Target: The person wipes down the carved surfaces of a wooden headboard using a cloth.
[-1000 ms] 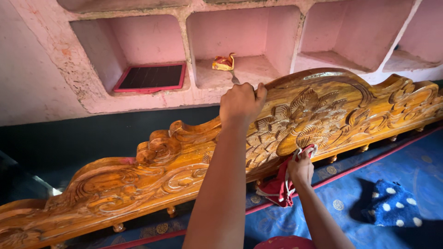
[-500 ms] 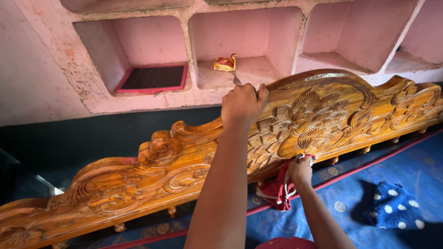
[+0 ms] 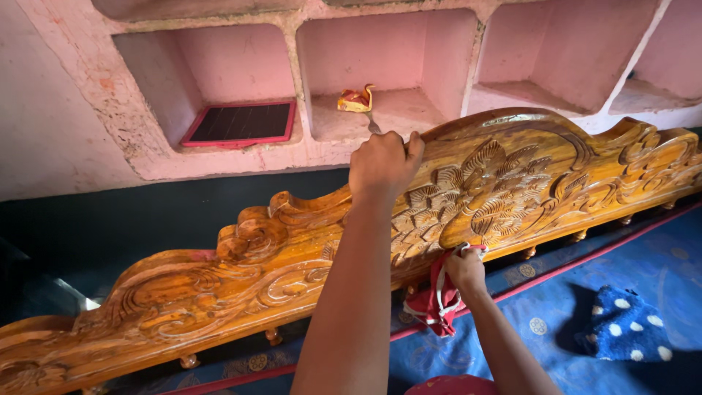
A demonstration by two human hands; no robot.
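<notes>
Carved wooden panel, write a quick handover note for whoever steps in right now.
Left hand: grip closed over the top edge of the carved wooden panel, holding it upright on its edge.
Right hand: presses a red cloth against the panel's lower carving.
Panel stands on a blue mat, in front of the pink wall shelves.
How much has been wiped can't be told.

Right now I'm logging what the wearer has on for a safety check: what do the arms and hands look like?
Both forearms are bare, with no sleeves in view. The left hand and right hand wear no gloves, rings or watch that the picture shows.
</notes>
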